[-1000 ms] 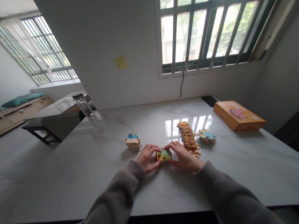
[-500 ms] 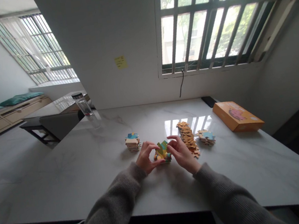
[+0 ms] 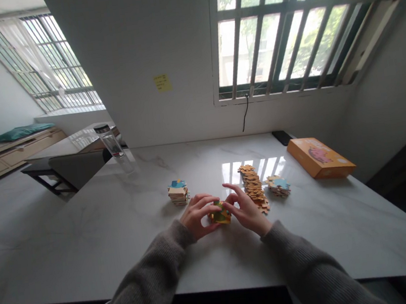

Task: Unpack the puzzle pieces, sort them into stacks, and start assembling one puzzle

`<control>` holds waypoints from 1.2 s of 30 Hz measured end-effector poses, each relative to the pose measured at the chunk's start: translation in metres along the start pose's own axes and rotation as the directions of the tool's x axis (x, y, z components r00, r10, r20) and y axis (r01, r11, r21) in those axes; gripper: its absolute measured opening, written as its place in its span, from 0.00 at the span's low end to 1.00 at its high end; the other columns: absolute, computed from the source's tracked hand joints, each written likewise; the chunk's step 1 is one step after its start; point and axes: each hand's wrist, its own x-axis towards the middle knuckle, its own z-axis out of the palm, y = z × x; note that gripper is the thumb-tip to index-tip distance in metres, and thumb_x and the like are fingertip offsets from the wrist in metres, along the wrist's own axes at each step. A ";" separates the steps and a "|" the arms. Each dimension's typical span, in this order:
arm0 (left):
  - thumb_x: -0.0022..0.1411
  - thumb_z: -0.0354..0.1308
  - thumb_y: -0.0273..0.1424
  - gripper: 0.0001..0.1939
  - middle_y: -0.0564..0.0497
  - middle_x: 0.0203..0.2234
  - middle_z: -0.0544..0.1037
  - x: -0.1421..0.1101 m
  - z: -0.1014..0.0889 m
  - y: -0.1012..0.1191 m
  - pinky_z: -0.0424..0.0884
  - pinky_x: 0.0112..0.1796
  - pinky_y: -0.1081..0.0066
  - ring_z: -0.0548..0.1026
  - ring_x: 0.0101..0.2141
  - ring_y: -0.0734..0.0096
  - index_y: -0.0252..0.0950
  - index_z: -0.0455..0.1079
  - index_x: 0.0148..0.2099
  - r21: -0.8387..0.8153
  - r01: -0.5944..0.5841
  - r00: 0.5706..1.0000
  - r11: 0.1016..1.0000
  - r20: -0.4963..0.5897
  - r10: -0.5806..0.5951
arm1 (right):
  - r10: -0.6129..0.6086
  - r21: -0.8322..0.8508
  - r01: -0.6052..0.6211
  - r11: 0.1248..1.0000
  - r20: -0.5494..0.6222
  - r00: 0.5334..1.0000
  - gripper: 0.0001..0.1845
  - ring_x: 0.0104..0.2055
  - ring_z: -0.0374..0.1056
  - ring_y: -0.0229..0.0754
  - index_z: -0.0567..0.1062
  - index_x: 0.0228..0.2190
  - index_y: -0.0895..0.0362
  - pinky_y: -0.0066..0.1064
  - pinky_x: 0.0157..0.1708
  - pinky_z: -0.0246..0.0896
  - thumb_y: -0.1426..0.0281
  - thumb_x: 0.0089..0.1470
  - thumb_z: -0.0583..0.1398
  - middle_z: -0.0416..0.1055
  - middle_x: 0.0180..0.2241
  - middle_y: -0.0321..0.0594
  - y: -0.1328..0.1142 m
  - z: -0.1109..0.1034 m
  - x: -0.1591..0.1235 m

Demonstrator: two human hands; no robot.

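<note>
My left hand (image 3: pixel 196 215) and my right hand (image 3: pixel 245 209) meet over a small stack of colourful puzzle pieces (image 3: pixel 220 215) on the white marble table (image 3: pixel 125 242). The fingers of both hands curl round the stack from either side, gripping it. Left of my hands stands a short stack of pieces (image 3: pixel 178 193) with a blue piece on top. To the right lies a long leaning row of brown pieces (image 3: pixel 254 187), and beyond it a smaller pile (image 3: pixel 279 185) with a blue top piece.
An orange puzzle box (image 3: pixel 320 157) lies at the table's right back. A clear bottle (image 3: pixel 112 144) with a dark cap stands at the back left corner. A dark flat object (image 3: pixel 284 137) rests near the wall, under a barred window.
My hands pressed the small stack flat, then lifted a piece upright half a second ago. Now the piece is down again and both hands close round the stack.
</note>
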 end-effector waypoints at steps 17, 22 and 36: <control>0.56 0.64 0.36 0.14 0.43 0.54 0.72 -0.039 -0.086 -0.099 0.67 0.54 0.53 0.70 0.54 0.52 0.38 0.72 0.44 -0.297 0.401 0.769 0.866 -0.405 -0.495 | -0.233 -0.370 0.175 0.913 -0.118 0.965 0.22 0.38 0.68 0.43 0.63 0.58 0.53 0.39 0.41 0.68 0.70 0.63 0.54 0.71 0.38 0.41 0.007 -0.013 0.001; 0.56 0.63 0.37 0.15 0.43 0.52 0.70 -0.047 -0.085 -0.118 0.65 0.56 0.51 0.71 0.54 0.52 0.38 0.71 0.44 -0.331 0.473 0.731 0.817 -0.371 -0.573 | -0.235 -0.385 0.187 0.904 -0.080 0.969 0.21 0.38 0.68 0.43 0.65 0.57 0.53 0.38 0.41 0.67 0.72 0.62 0.54 0.71 0.37 0.41 0.008 -0.011 0.000; 0.55 0.64 0.38 0.15 0.43 0.49 0.71 -0.050 -0.074 -0.112 0.68 0.56 0.51 0.73 0.51 0.55 0.36 0.71 0.43 -0.360 0.552 0.698 0.752 -0.292 -0.653 | -0.305 -0.443 0.370 0.817 0.214 0.928 0.12 0.45 0.68 0.46 0.73 0.45 0.53 0.41 0.48 0.64 0.75 0.61 0.57 0.72 0.42 0.43 -0.009 0.039 0.070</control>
